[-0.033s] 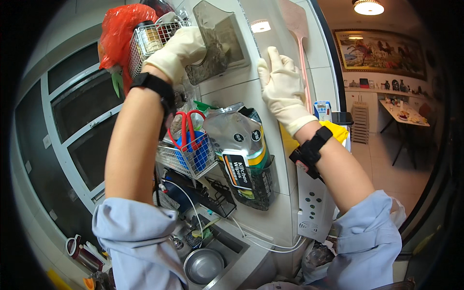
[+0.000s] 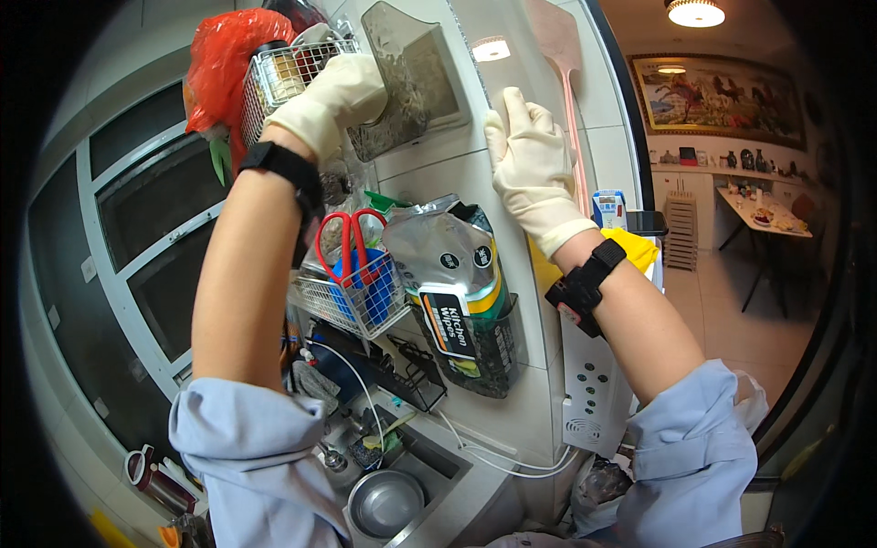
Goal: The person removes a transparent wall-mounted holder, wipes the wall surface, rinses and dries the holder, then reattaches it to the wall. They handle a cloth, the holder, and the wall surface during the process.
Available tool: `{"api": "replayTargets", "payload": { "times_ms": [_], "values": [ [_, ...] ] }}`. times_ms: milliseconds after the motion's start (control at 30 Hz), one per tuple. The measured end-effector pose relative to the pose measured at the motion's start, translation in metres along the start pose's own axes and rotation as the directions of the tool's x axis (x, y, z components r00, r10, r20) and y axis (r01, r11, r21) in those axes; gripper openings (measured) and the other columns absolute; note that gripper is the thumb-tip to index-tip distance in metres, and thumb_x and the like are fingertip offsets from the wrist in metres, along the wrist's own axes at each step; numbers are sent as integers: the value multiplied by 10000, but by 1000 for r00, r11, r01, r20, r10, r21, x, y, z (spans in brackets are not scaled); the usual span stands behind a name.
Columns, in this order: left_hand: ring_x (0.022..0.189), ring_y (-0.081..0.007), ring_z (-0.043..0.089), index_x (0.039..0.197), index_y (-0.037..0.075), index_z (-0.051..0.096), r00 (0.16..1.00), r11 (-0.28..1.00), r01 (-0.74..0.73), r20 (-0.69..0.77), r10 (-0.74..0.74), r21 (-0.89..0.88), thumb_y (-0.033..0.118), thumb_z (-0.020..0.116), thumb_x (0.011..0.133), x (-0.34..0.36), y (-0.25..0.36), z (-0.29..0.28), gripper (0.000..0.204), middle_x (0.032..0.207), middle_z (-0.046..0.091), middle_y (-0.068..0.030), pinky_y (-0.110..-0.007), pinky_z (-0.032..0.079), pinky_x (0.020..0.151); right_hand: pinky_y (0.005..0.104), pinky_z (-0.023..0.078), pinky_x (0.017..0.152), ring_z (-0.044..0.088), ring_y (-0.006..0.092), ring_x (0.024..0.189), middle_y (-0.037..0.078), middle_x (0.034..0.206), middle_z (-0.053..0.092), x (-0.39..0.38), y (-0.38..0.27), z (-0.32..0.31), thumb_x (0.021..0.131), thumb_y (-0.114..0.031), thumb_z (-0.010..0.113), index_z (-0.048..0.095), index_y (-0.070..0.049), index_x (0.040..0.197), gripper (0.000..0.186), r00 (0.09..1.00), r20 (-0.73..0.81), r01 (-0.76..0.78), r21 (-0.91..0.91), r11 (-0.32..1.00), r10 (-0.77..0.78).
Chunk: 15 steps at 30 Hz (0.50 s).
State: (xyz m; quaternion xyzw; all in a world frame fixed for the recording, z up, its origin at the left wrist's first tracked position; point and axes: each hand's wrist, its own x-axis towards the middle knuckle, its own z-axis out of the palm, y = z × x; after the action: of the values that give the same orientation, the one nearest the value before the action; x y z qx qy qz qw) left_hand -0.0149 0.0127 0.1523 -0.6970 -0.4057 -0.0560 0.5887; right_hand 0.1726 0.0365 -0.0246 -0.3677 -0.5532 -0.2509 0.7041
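Note:
Both my hands wear cream rubber gloves. At the upper middle, my left hand (image 2: 340,99) is bent over, its fingers turned away and hidden. It lies against the left edge of a smoky translucent wall holder (image 2: 429,87), beside a wire basket (image 2: 253,110) with jars in it. I cannot tell whether it grips anything. Further right, my right hand (image 2: 533,169) is open, with its fingers pointing up and slightly bent. It holds nothing and rests by the edge of a clear sheet (image 2: 516,68) on the tiled wall. A pink long-handled fly swatter (image 2: 557,41) hangs just beyond.
Below my left hand, a second wire basket (image 2: 324,297) holds red-handled scissors (image 2: 358,239). A wipes pack (image 2: 443,247) stands in another wall holder. Lower down are a metal bowl (image 2: 385,504) in a sink and a white cable (image 2: 498,468). A red bag (image 2: 219,59) hangs at upper left.
My left hand and forearm have shifted very slightly to the left. The right hand has barely moved.

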Motion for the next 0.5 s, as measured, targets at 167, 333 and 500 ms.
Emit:
{"api": "replayTargets", "payload": {
  "times_ms": [167, 333, 500],
  "values": [
    [831, -278, 664, 931, 56, 727, 1000, 938, -6, 23, 14, -346, 217, 663, 835, 3, -14, 23, 197, 889, 699, -119, -382, 536, 729, 444, 512, 816, 635, 353, 954, 201, 1172, 601, -2, 7, 10, 953, -345, 585, 539, -68, 1333, 473, 995, -82, 49, -30, 998, -51],
    [813, -229, 666, 959, 45, 728, 995, 915, -96, -57, 80, -391, 205, 613, 864, 13, -27, 40, 219, 867, 706, -109, -347, 515, 713, 359, 495, 800, 636, 238, 875, 112, 1012, 658, 0, 3, -54, 904, -310, 660, 631, -33, 1153, 373, 996, -82, 1, 416, 909, 36],
    [913, -290, 700, 863, 133, 773, 982, 994, -81, -165, 92, 71, 161, 596, 803, 17, -14, 39, 189, 928, 729, -112, -387, 566, 765, 302, 504, 828, 631, 174, 857, 87, 945, 672, -93, 38, -208, 963, -201, 580, 673, 24, 1052, 259, 976, 158, -213, 569, 794, 149]
  ]
}}
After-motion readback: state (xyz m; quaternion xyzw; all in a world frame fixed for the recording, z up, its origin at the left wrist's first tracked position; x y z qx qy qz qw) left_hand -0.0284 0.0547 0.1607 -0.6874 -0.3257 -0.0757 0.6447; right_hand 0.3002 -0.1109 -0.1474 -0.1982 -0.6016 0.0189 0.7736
